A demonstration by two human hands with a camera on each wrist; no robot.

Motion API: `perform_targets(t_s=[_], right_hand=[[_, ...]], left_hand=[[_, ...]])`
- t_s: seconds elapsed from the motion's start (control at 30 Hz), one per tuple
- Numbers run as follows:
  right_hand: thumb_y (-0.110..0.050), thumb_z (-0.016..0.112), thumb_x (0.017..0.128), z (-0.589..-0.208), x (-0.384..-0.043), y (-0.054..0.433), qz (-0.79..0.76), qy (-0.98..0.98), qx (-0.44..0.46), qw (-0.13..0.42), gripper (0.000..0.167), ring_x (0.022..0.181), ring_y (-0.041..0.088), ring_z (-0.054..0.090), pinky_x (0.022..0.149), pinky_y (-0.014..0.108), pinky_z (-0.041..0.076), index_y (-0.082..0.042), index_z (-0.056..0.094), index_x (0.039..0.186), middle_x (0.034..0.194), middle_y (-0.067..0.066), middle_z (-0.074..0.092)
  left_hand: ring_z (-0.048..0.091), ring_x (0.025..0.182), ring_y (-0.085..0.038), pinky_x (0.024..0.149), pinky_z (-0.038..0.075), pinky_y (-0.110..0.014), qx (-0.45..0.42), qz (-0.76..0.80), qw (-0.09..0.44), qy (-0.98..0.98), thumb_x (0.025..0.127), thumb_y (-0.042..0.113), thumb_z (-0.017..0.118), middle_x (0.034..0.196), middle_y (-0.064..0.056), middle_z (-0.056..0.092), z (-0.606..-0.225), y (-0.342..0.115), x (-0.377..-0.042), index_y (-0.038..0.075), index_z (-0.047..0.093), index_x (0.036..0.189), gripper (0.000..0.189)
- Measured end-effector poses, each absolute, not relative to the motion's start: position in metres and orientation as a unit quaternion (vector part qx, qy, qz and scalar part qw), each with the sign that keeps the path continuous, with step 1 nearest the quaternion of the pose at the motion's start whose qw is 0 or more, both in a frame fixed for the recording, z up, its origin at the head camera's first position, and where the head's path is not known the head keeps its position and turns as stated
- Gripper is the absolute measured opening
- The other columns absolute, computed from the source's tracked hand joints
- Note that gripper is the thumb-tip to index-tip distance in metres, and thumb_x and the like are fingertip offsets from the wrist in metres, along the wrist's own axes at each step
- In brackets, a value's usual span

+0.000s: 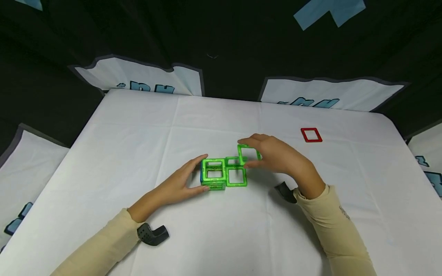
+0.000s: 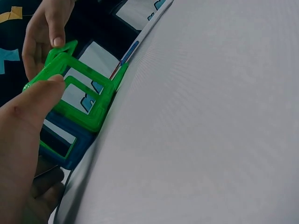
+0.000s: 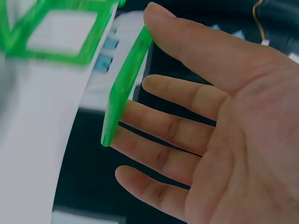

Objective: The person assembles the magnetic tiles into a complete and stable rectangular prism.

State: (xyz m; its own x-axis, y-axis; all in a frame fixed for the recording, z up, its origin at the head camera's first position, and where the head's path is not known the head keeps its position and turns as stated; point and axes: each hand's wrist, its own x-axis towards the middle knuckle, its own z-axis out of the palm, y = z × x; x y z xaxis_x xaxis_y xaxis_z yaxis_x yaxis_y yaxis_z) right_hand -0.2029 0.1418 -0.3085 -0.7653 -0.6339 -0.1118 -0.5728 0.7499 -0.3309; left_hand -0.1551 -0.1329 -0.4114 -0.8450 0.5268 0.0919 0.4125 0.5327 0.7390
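A small cube of magnetic tiles (image 1: 213, 180), mostly green with a blue left side, stands on the table. My left hand (image 1: 177, 185) grips it, thumb on the near side and fingers at the far left. In the left wrist view the blue tile (image 2: 70, 140) shows beside the thumb. A flat green square tile (image 1: 236, 185) lies against the cube's right, with another green tile (image 1: 232, 157) behind. My right hand (image 1: 276, 153) pinches a raised green square tile (image 1: 240, 149) between thumb and fingers, just above these. In the right wrist view that tile (image 3: 124, 88) appears edge-on.
A red square tile (image 1: 311, 140) lies alone at the back right. The table (image 1: 214, 237) wears a white cloth with fold creases. Dark curtains with white and blue patches (image 1: 228, 46) hang beyond its back edge.
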Motion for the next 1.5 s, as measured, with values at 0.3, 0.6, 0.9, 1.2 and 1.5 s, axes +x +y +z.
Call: perform_targets(t_s=[0.3,0.6,0.9,1.2,1.5], right_hand=[[-0.040,0.071,0.076,-0.318,-0.187,0.118,-0.080,0.920,-0.376,0.073,0.061,0.105,0.022,0.056,0.089,0.039,0.046,-0.012,0.052,0.128,0.115,0.007,0.060],[-0.040,0.071,0.077,-0.324,-0.182,0.110,-0.043,0.918,-0.394,0.036,0.057,0.098,0.021,0.058,0.083,0.038,0.049,-0.013,0.055,0.125,0.109,0.007,0.062],[-0.038,0.071,0.077,-0.323,-0.183,0.111,-0.049,0.915,-0.398,0.047,0.056,0.099,0.020,0.057,0.085,0.037,0.048,-0.014,0.055,0.125,0.111,0.006,0.061],[-0.043,0.070,0.077,-0.320,-0.192,0.120,-0.092,0.920,-0.364,0.112,0.065,0.115,0.023,0.051,0.094,0.044,0.042,-0.015,0.049,0.131,0.125,0.006,0.055],[-0.049,0.059,0.083,-0.329,-0.220,0.141,-0.153,0.926,-0.300,0.170,0.066,0.125,0.029,0.043,0.102,0.046,0.037,-0.012,0.043,0.136,0.135,0.011,0.047]], left_hand=[[0.034,0.130,-0.024,0.105,0.031,-0.048,0.255,0.401,0.067,0.877,0.082,0.033,0.067,0.139,-0.010,0.038,-0.412,-0.134,-0.156,0.018,0.019,0.145,0.081],[0.033,0.131,-0.025,0.105,0.031,-0.048,0.255,0.403,0.066,0.876,0.082,0.033,0.067,0.141,-0.009,0.037,-0.411,-0.134,-0.155,0.019,0.019,0.145,0.080],[0.032,0.132,-0.026,0.105,0.031,-0.049,0.255,0.404,0.073,0.875,0.083,0.033,0.067,0.141,-0.010,0.036,-0.411,-0.134,-0.156,0.016,0.018,0.145,0.081],[0.033,0.131,-0.025,0.105,0.030,-0.048,0.255,0.401,0.073,0.877,0.083,0.035,0.066,0.140,-0.009,0.037,-0.411,-0.134,-0.157,0.019,0.017,0.146,0.082],[0.033,0.131,-0.024,0.105,0.031,-0.047,0.256,0.398,0.072,0.878,0.082,0.034,0.067,0.140,-0.008,0.037,-0.412,-0.133,-0.156,0.017,0.017,0.146,0.083]])
